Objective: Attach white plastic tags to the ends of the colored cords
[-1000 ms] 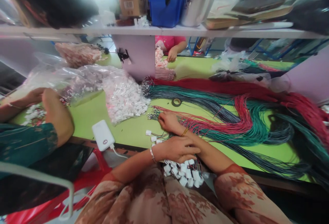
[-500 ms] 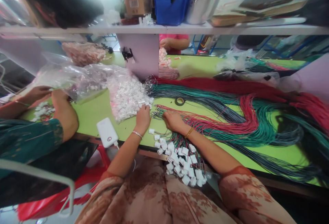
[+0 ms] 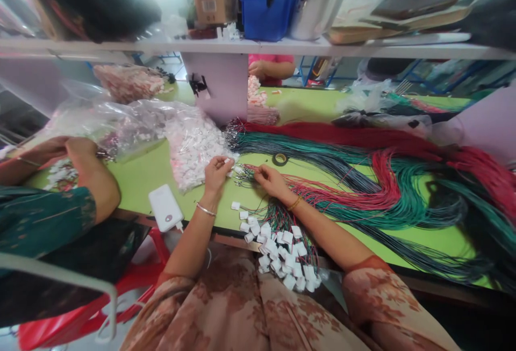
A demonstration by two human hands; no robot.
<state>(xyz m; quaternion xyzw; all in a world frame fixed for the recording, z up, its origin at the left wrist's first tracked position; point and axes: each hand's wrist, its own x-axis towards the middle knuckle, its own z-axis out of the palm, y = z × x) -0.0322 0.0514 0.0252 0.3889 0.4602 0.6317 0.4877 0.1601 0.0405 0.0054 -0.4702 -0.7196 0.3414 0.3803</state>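
My left hand [image 3: 216, 177] is closed in a pinch at the edge of a bag of white plastic connectors [image 3: 195, 149], with a small white connector at its fingertips. My right hand [image 3: 272, 181] pinches the red wires [image 3: 318, 190] close to their metal-tipped ends. The two hands are a short gap apart, and a bundle of thin wire ends lies between them. Below my right hand, several white connectors [image 3: 288, 254] on coloured wires hang over the table edge. Green wires [image 3: 415, 200] run rightward beside the red ones.
A roll of black tape [image 3: 280, 158] lies behind my right hand. A white power bank [image 3: 165, 207] with a cable sits left of my left arm. At the far left a co-worker's arms [image 3: 94, 173] are over white parts. A shelf [image 3: 258, 48] crosses above the green table [image 3: 139, 179].
My left hand has drawn back slightly to the left and turned, showing the white piece at its fingertips. My right hand's fingers have shifted a little over the wires.
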